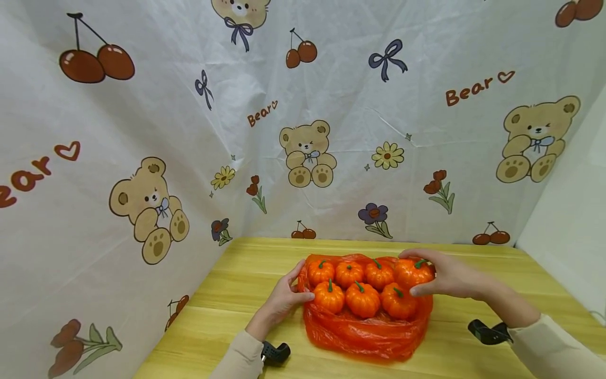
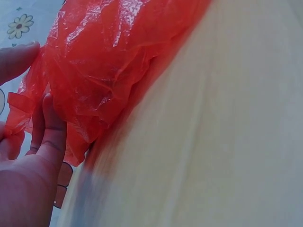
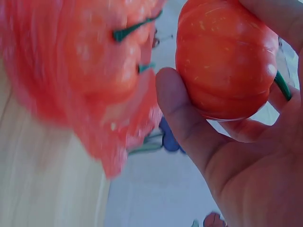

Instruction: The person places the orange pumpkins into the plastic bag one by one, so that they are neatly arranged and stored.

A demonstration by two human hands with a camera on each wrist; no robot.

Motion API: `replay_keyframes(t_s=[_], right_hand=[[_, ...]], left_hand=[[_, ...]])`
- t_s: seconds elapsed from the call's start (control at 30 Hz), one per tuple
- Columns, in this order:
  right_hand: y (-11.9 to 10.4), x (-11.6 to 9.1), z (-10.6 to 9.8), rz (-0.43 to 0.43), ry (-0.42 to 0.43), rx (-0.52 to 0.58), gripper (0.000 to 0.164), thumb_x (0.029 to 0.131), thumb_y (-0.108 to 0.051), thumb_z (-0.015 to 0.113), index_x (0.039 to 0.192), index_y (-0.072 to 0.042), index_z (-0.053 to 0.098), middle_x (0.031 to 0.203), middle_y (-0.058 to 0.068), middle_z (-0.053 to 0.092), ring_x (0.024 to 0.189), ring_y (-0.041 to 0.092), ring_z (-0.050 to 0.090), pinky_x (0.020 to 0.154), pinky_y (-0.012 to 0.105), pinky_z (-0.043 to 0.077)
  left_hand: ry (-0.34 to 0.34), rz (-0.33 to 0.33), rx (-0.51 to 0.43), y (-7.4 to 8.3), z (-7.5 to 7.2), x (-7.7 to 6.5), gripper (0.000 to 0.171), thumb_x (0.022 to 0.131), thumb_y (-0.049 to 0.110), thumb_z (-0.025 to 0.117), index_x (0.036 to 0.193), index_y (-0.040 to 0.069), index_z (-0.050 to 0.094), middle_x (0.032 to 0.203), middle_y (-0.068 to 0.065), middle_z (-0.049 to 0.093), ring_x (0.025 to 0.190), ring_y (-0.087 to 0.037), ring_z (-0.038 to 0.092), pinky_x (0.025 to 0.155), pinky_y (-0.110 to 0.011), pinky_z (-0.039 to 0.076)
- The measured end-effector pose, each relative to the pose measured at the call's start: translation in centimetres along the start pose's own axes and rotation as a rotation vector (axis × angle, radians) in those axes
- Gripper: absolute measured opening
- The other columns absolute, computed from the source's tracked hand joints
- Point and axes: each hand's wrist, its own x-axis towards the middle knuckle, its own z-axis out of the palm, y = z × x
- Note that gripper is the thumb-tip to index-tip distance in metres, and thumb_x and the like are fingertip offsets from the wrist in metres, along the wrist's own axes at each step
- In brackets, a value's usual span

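A red plastic bag (image 1: 360, 337) sits on the table with its mouth spread wide. Several small orange pumpkins (image 1: 362, 300) with green stems lie in it in two rows. My right hand (image 1: 450, 276) holds another pumpkin (image 1: 411, 273) over the bag's back right corner. In the right wrist view this pumpkin (image 3: 227, 59) rests between thumb and fingers, its stem toward the palm. At the bag's left side, my left hand (image 1: 284, 297) holds the rim, thumb toward the pumpkins. Up close in the left wrist view, the crinkled bag (image 2: 94, 71) lies against my left fingers (image 2: 52, 127).
The wooden table (image 1: 236, 295) extends around the bag. A white cloth (image 1: 350, 200) printed with bears, cherries and flowers hangs behind and to the left. Each wrist carries a black device, one (image 1: 275, 353) on the left and another (image 1: 487, 332) on the right.
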Motion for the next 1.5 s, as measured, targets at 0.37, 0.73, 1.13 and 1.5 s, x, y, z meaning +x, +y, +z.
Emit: replay_keyframes(t_s=[0.37,0.73,1.13,1.5], right_hand=[[-1.6,1.0,3.0,-0.052,-0.046,0.006,0.074,0.081,-0.034,0.087,0.145,-0.020,0.053,0.148,0.019,0.050,0.117,0.031,0.060,0.085,0.027,0.058],[-1.8,1.5,5.3,-0.082,-0.056,-0.008,0.071,0.081,-0.037,0.088,0.142,-0.022,0.055,0.143,0.012,0.053,0.118,0.031,0.056,0.089,0.028,0.055],[-1.7,1.5,7.5,-0.152,0.055,-0.165,0.073,0.076,-0.024,0.090,0.140,-0.032,0.057,0.141,0.006,0.051,0.124,0.031,0.053,0.092,0.043,0.056],[-1.1,1.5,8.7,-0.246,0.095,-0.203,0.089,0.067,0.007,0.083,0.143,-0.029,0.055,0.144,0.004,0.049,0.130,0.035,0.051,0.089,0.036,0.059]], left_hand=[[0.004,-0.008,-0.029,-0.2,0.1,0.0,0.105,0.087,-0.005,0.076,0.167,0.015,0.011,0.173,-0.013,0.015,0.141,-0.038,0.048,0.101,-0.033,0.056],[0.002,-0.002,0.008,0.5,0.2,-0.1,0.106,0.087,-0.001,0.077,0.167,0.014,0.009,0.174,-0.014,0.011,0.144,-0.045,0.044,0.100,-0.031,0.056],[0.010,-0.001,0.013,0.5,0.2,-0.1,0.104,0.088,-0.003,0.075,0.168,0.015,0.010,0.174,-0.013,0.010,0.142,-0.044,0.046,0.098,-0.030,0.057],[0.006,0.003,0.013,0.4,0.2,-0.1,0.104,0.089,-0.003,0.075,0.167,0.014,0.009,0.174,-0.015,0.008,0.142,-0.046,0.045,0.097,-0.029,0.058]])
